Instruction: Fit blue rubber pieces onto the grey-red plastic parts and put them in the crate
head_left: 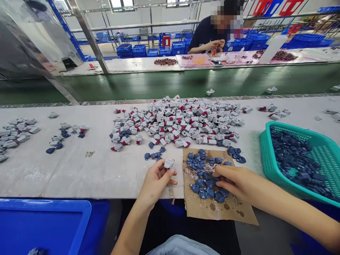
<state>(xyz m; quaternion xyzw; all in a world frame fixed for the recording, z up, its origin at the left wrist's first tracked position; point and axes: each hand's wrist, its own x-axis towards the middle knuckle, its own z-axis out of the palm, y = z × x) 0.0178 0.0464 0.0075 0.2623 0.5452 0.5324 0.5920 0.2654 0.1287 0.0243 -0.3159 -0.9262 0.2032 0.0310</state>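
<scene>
The pale bench (114, 179) spreads out to the left, to the right and beyond the brown cardboard (196, 209), whose near end juts past the bench's front edge. Farther beyond the cardboard, a long green strip (143, 83) runs from side to side. A co-worker (203, 35) in a dark top is on the strip's far side, beyond the cardboard, both hands brought together. A blue tub (42, 205) lies well to the left of the cardboard, lower than the bench top. To the cardboard's right, just beside it, is a green basket (266, 154) of perforated plastic, part-filled with dark blue parts. A broad heap (183, 120) of grey and dark red parts lies beyond the cardboard and mostly to its left, with smaller groups scattered farther left.

The right hand (240, 180) reaches over the cardboard from its right side, fingertips down among the blue pieces (203, 193); whether it grips one, I cannot tell. The left hand (154, 182) is just left of the cardboard, thumb and fingers closed around a grey-and-red piece (169, 163), held up with its grey side showing. The blue pieces lie loosely clustered on the cardboard, which has wet, dark spots near its front end.
</scene>
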